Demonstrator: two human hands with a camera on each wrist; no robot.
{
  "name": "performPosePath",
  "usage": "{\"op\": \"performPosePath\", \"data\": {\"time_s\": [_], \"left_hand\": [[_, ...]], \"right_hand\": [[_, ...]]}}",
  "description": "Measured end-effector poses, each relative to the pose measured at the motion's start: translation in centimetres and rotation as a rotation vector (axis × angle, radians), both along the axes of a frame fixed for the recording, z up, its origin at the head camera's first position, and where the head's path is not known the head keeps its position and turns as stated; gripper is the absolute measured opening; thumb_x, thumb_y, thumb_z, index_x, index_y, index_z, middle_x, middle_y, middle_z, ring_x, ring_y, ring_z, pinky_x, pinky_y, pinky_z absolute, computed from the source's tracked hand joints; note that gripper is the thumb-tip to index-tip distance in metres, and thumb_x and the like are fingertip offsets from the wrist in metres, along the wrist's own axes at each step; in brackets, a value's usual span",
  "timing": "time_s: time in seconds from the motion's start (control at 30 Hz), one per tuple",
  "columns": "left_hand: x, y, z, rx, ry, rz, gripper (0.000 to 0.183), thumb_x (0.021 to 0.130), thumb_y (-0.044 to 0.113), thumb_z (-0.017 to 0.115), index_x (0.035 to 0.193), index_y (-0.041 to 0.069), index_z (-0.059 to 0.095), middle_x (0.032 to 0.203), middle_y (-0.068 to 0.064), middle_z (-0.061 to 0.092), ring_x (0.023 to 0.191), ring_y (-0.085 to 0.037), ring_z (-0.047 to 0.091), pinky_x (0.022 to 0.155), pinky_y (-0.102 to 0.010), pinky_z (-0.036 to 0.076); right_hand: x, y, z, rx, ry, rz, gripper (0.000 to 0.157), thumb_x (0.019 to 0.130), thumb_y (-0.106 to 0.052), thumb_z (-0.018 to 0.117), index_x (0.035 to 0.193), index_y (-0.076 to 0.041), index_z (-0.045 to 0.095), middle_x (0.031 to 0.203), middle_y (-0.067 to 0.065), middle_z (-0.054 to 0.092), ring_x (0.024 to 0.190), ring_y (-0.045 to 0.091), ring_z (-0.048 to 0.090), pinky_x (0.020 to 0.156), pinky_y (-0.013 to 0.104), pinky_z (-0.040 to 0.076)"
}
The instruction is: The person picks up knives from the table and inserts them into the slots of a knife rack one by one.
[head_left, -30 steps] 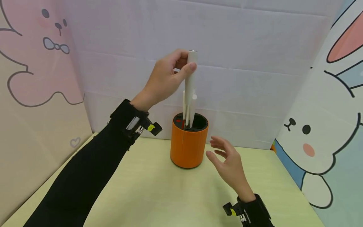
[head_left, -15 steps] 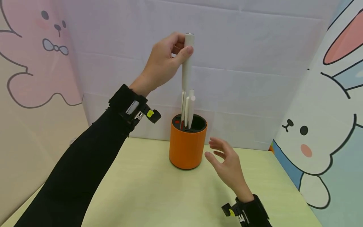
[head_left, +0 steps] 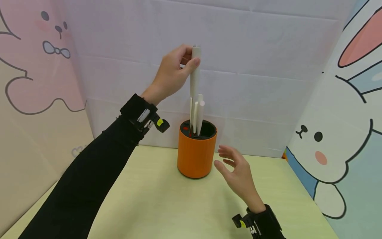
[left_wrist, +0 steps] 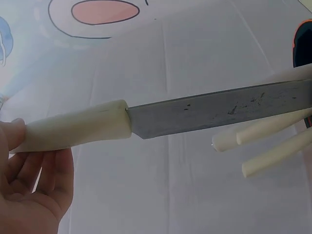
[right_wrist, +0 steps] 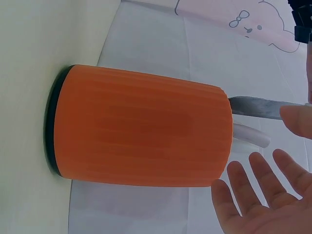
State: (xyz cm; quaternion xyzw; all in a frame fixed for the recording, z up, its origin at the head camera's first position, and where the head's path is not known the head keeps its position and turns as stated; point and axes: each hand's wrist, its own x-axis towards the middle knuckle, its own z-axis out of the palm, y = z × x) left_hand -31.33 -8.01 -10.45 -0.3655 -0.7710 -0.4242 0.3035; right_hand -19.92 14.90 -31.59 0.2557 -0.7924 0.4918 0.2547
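My left hand (head_left: pixel 174 71) pinches the pale handle of a kitchen knife (head_left: pixel 195 71) between thumb and fingers, high above an orange round knife block (head_left: pixel 195 156). In the left wrist view the broad grey blade (left_wrist: pixel 219 111) shows bare below the handle. Its lower end reaches the block's black top; the tip is hidden. Several other pale-handled utensils (head_left: pixel 199 116) stand in the block. My right hand (head_left: pixel 238 172) hovers beside the block's right side, fingers spread and loosely bent, holding nothing. In the right wrist view its fingertips (right_wrist: pixel 234 170) are close to the block's rim.
The block stands on a pale yellow-green table (head_left: pixel 155 199) near a white cloth backdrop (head_left: pixel 253 99). Side panels with a pink cartoon animal (head_left: pixel 44 66) and a white rabbit (head_left: pixel 328 149) flank the table. Both wrists wear black camera straps (head_left: pixel 143 116).
My left hand first lifted the knife higher, then lowered it a little. The right hand has stayed nearly still beside the block. The head view has shifted slightly.
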Motion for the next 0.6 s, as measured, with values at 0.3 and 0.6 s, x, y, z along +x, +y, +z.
{"op": "performPosePath", "data": {"time_s": [0.3,0.6], "left_hand": [[-1.4,0.2,-1.5,-0.009,-0.010,-0.016,0.025,0.098,0.024,0.057,0.116,0.008,0.056,0.101,0.000,0.059,0.089,-0.008,0.056,0.081,-0.024,0.048],[-2.3,0.5,-3.4,-0.034,-0.025,-0.017,0.022,0.098,0.025,0.057,0.113,0.009,0.056,0.098,0.001,0.059,0.089,-0.008,0.055,0.081,-0.024,0.047]], "right_hand": [[0.0,0.1,-0.2,0.012,-0.007,-0.013,0.045,0.086,-0.002,0.069,0.128,-0.004,0.053,0.117,0.012,0.059,0.104,0.028,0.058,0.086,0.050,0.050],[0.2,0.1,-0.2,0.016,-0.016,-0.021,0.046,0.086,-0.003,0.070,0.129,-0.004,0.053,0.118,0.012,0.058,0.104,0.025,0.058,0.086,0.050,0.050]]}}
